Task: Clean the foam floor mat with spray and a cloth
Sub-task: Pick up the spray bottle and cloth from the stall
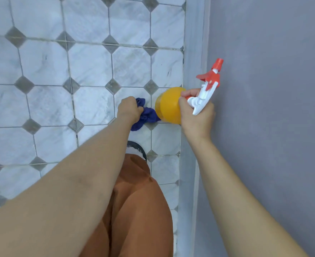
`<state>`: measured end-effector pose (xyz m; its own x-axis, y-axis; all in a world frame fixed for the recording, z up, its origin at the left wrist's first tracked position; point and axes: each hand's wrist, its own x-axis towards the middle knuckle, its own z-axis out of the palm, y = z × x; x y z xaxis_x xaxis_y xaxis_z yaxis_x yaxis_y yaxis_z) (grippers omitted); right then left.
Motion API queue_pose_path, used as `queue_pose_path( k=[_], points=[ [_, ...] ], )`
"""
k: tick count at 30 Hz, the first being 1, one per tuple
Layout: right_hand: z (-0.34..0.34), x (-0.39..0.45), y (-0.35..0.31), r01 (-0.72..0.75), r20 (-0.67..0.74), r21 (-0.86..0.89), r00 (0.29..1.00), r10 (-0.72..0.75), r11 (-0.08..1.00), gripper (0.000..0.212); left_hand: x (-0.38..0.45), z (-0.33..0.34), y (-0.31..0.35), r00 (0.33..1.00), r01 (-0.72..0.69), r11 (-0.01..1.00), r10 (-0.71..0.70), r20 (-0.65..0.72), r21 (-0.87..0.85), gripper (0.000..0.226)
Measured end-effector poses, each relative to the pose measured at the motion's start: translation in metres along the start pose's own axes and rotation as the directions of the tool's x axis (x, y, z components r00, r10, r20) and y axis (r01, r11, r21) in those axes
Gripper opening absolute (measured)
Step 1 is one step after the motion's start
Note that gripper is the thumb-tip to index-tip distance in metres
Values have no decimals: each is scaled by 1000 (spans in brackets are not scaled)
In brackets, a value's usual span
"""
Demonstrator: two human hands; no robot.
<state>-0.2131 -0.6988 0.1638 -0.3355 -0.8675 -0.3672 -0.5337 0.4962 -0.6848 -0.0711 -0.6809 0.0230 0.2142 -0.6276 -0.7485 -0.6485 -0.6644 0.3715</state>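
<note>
Closest is the person's leg in orange-brown trousers [134, 210]. Further out, the left hand [128, 110] squeezes a bunched blue cloth [147, 115]. It looks soft and light, easy to scrunch anywhere. The right hand [197, 108] wraps around the neck of an orange spray bottle [168, 105], just under the red and white trigger [208, 84]. The bottle looks smooth, so the neck seems the safest place to hold. Below is tiled floor [90, 67]. No foam mat shows here.
</note>
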Motion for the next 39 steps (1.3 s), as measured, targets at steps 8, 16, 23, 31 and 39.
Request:
queue_pose_path(
  k=[8,16,23,31,39],
  points=[
    [-84,-69,-114,45,90,13,995,-46,999,16,-119,-141,14,996,81,822,-53,66,-564,27],
    [-178,-120,-369,170,154,78,971,-181,982,14,-267,-412,82,991,131,375,-41,125,-918,44],
    [-238,-156,-595,353,189,136,908,-375,925,24,-380,-616,134,997,-73,359,47,-60,-931,25],
    [-250,-117,-777,490,107,472,794,-599,733,36,-395,-808,205,932,-361,340,171,-321,-868,43],
    [-227,-35,-897,563,126,415,742,-658,715,27,-340,-926,265,914,-402,345,100,-392,-848,40]
  ],
)
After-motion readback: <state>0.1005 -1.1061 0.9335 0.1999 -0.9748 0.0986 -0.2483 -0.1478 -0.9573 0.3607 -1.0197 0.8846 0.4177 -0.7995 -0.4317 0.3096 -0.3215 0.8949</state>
